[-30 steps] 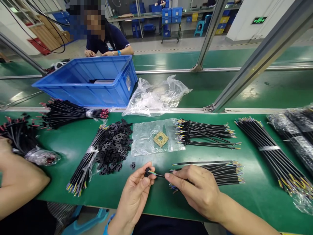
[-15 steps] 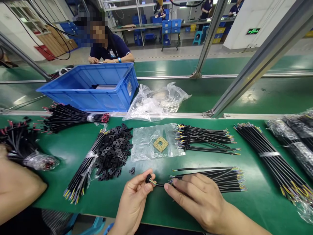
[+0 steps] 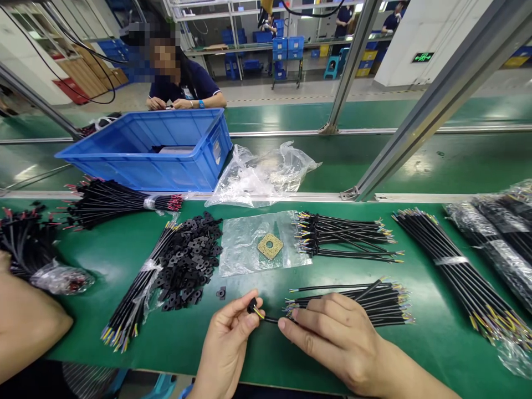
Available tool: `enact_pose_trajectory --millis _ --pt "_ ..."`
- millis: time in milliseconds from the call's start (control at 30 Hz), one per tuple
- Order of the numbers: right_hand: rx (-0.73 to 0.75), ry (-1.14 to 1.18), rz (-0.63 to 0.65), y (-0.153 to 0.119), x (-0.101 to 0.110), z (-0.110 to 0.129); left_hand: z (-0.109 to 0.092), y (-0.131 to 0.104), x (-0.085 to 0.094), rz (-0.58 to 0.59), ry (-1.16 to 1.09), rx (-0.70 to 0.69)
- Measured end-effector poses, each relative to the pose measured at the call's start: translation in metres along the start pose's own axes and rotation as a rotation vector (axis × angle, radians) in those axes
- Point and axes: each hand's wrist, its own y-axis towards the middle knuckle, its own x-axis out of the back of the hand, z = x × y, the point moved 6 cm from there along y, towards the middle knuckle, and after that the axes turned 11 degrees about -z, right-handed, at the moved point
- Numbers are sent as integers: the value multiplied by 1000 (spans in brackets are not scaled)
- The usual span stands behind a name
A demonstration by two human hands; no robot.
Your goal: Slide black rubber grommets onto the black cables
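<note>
Between thumb and fingers, my left hand [image 3: 231,338] pinches a small black part [image 3: 251,305]. Yellow and pale wires of a black cable [image 3: 271,320] meet that part. My right hand [image 3: 338,335] has its fingertips on the cable, closed round it, and lies over a loose row of black cables [image 3: 386,305] with stripped ends. Behind my hands, a yellow speckled square plate [image 3: 270,246] with a round hole rests on a clear plastic bag [image 3: 241,238]. A heap of small black parts [image 3: 189,260] is to the left, with one single part [image 3: 221,293] apart from it.
Cable bundles lie left [image 3: 139,282] and right [image 3: 453,260], and more cables [image 3: 344,235] behind the row. Further back are a blue bin [image 3: 166,166], crumpled plastic [image 3: 266,172] and a slanted metal post [image 3: 424,105]. A person sits opposite; another person's arm [image 3: 31,321] is at the left edge.
The view has shifted slightly. My hands keep nearly the same pose on the black part and cable. A cable at the back of the row now sticks up at a slant.
</note>
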Motion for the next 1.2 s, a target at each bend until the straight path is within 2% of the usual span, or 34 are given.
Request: enact_pose_trajectory --millis 167,267,500,667,833,933,1100,1200 --pt "-204 88 -45 -5 -3 -10 -13 -1 -3 52 101 -180" --pt "-280 138 -53 -9 -8 -13 -22 -4 -6 42 138 -268" --pt "-183 -1 -2 -9 -8 -10 -26 -8 -15 44 133 -187" --pt "-44 -96 -8 -5 -2 -2 -28 -3 -11 81 276 -245" --pt "51 -160 6 -4 -2 3 -19 2 -7 113 329 -225" --pt "15 -128 4 -3 -2 0 -19 0 -8 136 379 -294" --pt "-178 -28 38 -10 -14 -5 -34 -14 -14 139 569 -588" --pt "-242 -20 17 -15 -19 -5 -36 -19 -12 115 546 -594"
